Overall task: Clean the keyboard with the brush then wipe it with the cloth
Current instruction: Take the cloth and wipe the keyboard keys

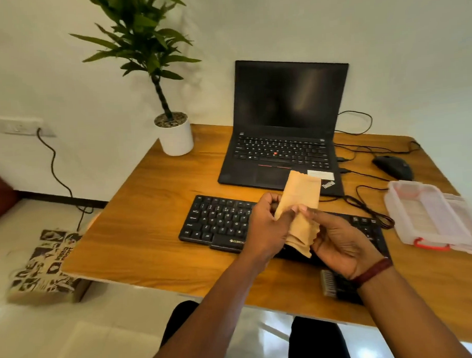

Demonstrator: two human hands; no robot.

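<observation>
A black external keyboard (217, 222) lies on the wooden desk (155, 208) in front of the laptop. Above its middle I hold a tan cloth (301, 195) upright, partly folded. My left hand (266, 228) pinches the cloth's left edge and my right hand (341, 242) grips its lower part, so both hide the keyboard's centre. The brush (329, 282), black with pale bristles, lies on the desk near the front edge, partly under my right wrist.
An open black laptop (286, 123) stands behind the keyboard. A black mouse (393, 166) and cables lie to the right, with a clear plastic box (428, 215) at the right edge. A potted plant (174, 138) stands at the back left corner. A printed bag (45, 266) sits on the floor.
</observation>
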